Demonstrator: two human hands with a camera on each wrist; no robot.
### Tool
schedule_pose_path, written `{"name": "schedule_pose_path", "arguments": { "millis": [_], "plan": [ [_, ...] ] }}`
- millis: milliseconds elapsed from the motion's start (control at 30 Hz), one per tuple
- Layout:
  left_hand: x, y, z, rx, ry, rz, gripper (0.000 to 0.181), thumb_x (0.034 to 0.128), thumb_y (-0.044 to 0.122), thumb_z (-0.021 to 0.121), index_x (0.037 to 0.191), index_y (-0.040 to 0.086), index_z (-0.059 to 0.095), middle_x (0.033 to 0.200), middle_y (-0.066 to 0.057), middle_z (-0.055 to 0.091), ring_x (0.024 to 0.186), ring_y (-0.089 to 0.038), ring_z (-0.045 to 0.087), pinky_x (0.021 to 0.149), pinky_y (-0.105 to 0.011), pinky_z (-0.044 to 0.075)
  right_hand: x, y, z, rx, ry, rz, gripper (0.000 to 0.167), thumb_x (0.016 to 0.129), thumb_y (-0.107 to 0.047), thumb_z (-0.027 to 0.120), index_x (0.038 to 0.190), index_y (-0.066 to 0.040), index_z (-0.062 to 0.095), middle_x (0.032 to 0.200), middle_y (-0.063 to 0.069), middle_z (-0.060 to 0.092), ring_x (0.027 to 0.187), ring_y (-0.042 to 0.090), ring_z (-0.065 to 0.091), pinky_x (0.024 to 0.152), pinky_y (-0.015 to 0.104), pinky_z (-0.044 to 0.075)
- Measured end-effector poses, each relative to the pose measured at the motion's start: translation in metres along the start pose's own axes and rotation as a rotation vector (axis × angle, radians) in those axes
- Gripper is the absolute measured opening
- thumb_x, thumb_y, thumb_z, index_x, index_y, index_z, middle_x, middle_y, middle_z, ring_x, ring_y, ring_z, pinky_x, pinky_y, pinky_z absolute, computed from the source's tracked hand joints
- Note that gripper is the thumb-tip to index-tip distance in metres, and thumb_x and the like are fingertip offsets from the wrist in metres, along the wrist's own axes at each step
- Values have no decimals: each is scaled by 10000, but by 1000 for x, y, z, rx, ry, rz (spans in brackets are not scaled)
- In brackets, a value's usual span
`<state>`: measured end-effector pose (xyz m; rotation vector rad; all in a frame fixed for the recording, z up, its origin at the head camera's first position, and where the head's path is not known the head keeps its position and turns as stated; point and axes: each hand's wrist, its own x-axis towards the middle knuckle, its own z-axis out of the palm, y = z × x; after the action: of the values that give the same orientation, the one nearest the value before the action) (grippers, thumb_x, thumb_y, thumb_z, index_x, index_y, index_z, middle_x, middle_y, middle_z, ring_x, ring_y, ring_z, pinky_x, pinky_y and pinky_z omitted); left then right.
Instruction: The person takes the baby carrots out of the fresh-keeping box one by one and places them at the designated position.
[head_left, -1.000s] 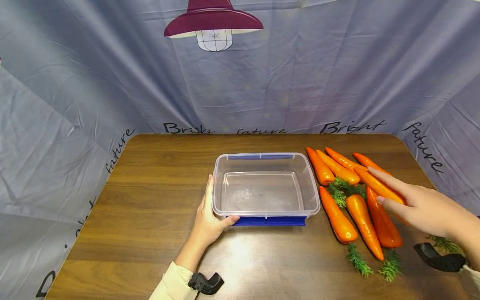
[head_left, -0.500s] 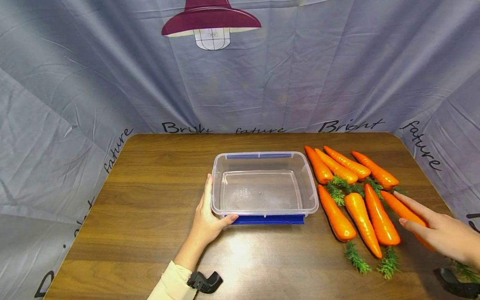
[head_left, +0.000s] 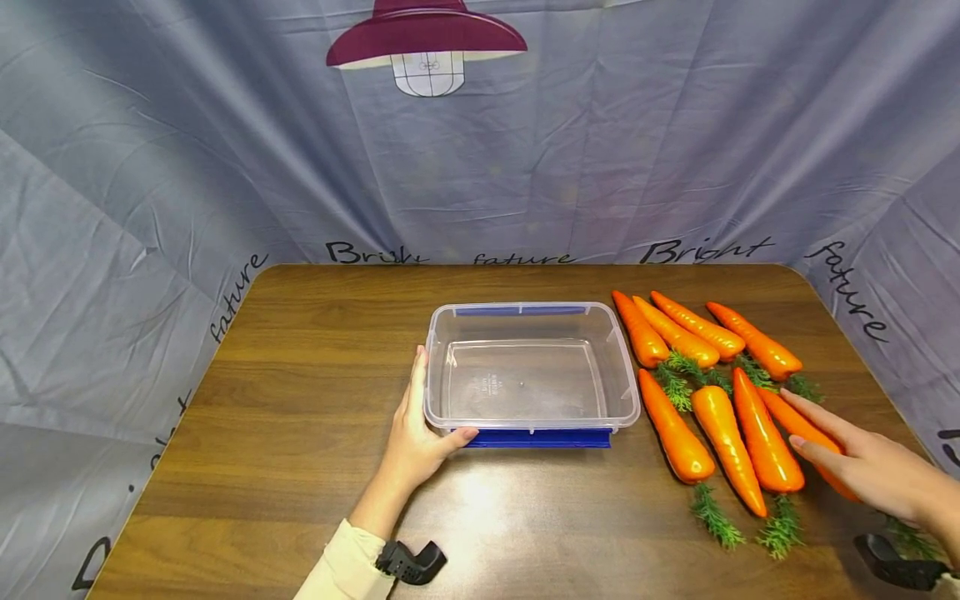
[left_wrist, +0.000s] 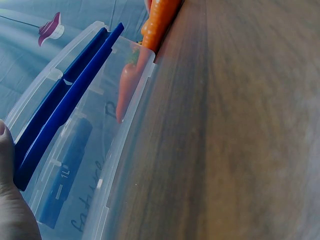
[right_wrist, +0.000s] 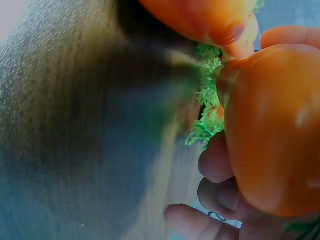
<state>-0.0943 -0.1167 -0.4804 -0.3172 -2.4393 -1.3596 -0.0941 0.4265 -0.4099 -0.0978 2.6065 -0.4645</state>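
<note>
A clear plastic container with blue clips stands lidless on the wooden table. My left hand grips its front left corner, thumb over the front rim and fingers along the left wall. In the left wrist view the thumb lies by the blue front clip. My right hand holds an orange carrot at the right end of the front row, beside another carrot. Up close in the right wrist view, fingers and thumb are around the held carrot's thick end. Whether it touches the table I cannot tell.
Several carrots with green tops lie right of the container in two rows: a back row and a front row. A grey printed curtain hangs behind the wooden table and along both sides.
My right hand has carried the carrot from above the middle of the rows to the front row's right end, then slightly left against its neighbour. My left hand has stayed on the container.
</note>
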Motion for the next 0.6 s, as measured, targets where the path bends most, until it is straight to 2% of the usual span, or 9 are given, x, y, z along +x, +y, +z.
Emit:
{"name": "schedule_pose_path", "arguments": {
  "millis": [267,400,600],
  "plan": [
    [0,1,0,-13,-8,1,1189,715,785,672,1612,255,99,1661,-67,216,1477,-280,335,1187,-429,326,3,4,3,50,-29,-5,749,1059,-515,320,1603,-138,-31,1493,476,157,1225,746,233,837,735,336],
    [-1,0,0,-9,-4,3,1207,715,778,681,1611,188,127,1661,-71,215,1476,-283,337,1179,-452,332,6,7,7,99,-25,-30,729,1068,-488,320,1604,-138,-29,1520,454,127,1258,734,202,875,742,301],
    [0,-1,0,-5,-1,2,1233,708,772,694,1605,129,144,1652,-112,236,1472,-273,344,1177,-430,330,7,10,9,109,-43,-8,728,1065,-514,286,1599,-162,-63,1538,436,94,1270,730,186,880,757,293]
  ]
}}
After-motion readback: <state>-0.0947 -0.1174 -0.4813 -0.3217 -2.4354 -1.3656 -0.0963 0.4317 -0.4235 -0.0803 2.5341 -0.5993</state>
